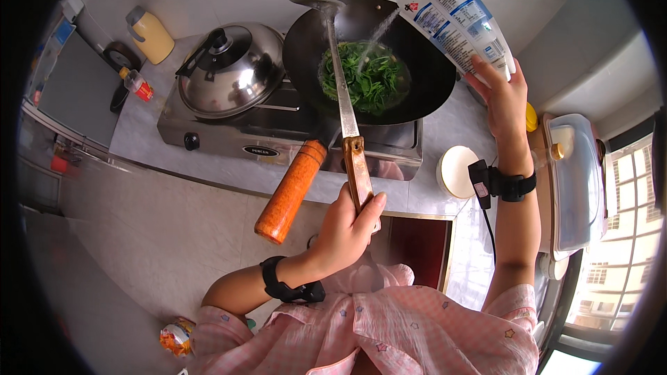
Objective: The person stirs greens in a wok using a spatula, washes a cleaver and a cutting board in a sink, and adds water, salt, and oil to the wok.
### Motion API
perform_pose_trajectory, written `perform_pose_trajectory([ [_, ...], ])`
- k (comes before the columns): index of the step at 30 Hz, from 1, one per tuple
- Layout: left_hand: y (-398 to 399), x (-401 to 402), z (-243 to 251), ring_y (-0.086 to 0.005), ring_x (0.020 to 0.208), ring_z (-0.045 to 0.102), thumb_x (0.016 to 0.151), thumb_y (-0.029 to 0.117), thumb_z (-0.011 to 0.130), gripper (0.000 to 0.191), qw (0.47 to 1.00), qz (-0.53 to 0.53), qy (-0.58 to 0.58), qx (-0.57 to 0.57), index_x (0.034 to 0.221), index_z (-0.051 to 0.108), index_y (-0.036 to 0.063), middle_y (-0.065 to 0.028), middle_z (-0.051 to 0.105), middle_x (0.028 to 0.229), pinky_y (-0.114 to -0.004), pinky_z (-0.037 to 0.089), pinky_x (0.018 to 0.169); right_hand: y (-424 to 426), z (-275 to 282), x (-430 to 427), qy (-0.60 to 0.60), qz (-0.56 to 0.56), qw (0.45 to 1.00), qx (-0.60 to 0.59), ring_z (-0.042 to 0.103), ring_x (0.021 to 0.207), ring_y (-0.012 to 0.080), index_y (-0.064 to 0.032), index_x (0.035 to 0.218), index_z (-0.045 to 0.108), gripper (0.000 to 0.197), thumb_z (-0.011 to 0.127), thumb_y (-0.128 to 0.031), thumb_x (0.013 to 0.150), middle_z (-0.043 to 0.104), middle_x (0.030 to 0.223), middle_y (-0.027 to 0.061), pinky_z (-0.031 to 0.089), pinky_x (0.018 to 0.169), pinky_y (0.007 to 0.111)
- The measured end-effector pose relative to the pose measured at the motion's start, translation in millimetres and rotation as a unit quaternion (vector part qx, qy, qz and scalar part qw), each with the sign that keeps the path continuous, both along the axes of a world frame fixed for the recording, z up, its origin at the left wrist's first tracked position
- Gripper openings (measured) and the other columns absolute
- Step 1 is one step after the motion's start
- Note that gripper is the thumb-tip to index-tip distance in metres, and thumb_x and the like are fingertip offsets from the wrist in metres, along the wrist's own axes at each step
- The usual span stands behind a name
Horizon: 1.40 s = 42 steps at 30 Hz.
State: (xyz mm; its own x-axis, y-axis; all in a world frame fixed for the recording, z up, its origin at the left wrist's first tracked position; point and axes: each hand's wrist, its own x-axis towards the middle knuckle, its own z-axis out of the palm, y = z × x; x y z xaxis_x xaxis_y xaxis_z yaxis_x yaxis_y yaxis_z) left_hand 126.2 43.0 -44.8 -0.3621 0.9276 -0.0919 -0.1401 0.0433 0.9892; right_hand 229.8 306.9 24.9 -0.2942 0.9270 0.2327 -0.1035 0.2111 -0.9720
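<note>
My left hand [346, 226] is closed around the brown handle of a metal wok spatula [341, 78], whose head is raised over the far rim of a black wok [427, 83]. Green leafy vegetables [365, 78] lie in liquid at the wok's bottom. My right hand [503, 94] grips a tilted plastic packet [453, 21] bearing writing, above the wok's right side. White grains stream from the packet's lower left corner onto the greens. The wok's orange wooden handle [291, 192] points towards me, untouched, to the left of my left hand.
A steel domed lid [229, 78] covers the left side of the gas stove [224, 138]. A white bowl [458, 172] stands right of the stove. Further left are a yellow jug [151, 36] and a small plastic bottle [136, 85]. A lidded storage box [573, 182] stands at right.
</note>
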Motion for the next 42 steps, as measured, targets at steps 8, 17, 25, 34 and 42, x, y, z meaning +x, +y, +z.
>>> perform_pose_trajectory([
  [8, 1, 3, 0, -0.006, 0.053, 0.048, 0.101, 0.024, 0.049, 0.022, 1.0, -0.012, -0.001, 0.006, 0.103, 0.044, 0.0022, -0.0027, 0.053, 0.071, -0.021, 0.04, 0.046, -10, 0, 27, -0.015, -0.007, 1.0, -0.014, 0.063, 0.101, 0.0216, 0.0061, 0.12, 0.051, 0.05, 0.074, -0.016, 0.081, 0.062, 0.112, 0.0143, 0.055, 0.087, 0.034],
  [17, 4, 7, -8, -0.0067, 0.051, 0.047, 0.101, 0.024, 0.05, 0.023, 1.0, -0.009, 0.004, 0.015, 0.102, 0.044, 0.0019, -0.0029, 0.053, 0.07, -0.021, 0.039, 0.045, -20, -2, 49, -0.052, -0.023, 0.998, -0.023, 0.062, 0.102, 0.0208, 0.0044, 0.12, 0.053, 0.046, 0.071, -0.016, 0.082, 0.063, 0.113, 0.0133, 0.054, 0.087, 0.034],
  [25, 20, 4, -13, -0.0066, 0.051, 0.048, 0.099, 0.022, 0.053, 0.022, 0.996, -0.034, -0.073, -0.032, 0.1, 0.046, 0.0023, 0.0002, 0.049, 0.066, -0.023, 0.041, 0.045, -16, -32, 61, 0.191, 0.054, 0.953, -0.23, 0.065, 0.099, 0.0232, 0.0018, 0.121, 0.056, 0.036, 0.064, -0.013, 0.09, 0.065, 0.113, 0.0129, 0.058, 0.082, 0.027],
  [34, 48, 8, -34, -0.0079, 0.052, 0.048, 0.101, 0.045, 0.044, 0.037, 0.984, -0.094, -0.15, -0.018, 0.108, 0.045, 0.0093, -0.0051, 0.057, 0.073, -0.02, 0.033, 0.044, -58, -141, 88, 0.463, 0.216, 0.75, -0.419, 0.064, 0.098, 0.0347, -0.0051, 0.134, 0.046, 0.047, 0.062, -0.025, 0.094, 0.056, 0.122, 0.0216, 0.06, 0.069, 0.024],
  [42, 64, 84, -76, -0.0132, 0.064, 0.059, 0.081, 0.047, 0.074, 0.066, 0.953, -0.275, 0.125, 0.015, 0.119, 0.045, 0.0014, -0.0115, 0.062, 0.087, -0.024, 0.048, 0.055, -87, -195, 173, 0.547, 0.211, 0.688, -0.428, 0.064, 0.085, 0.0365, -0.0083, 0.134, 0.048, 0.081, 0.042, -0.074, 0.086, 0.059, 0.116, 0.0237, 0.058, 0.057, 0.029],
])
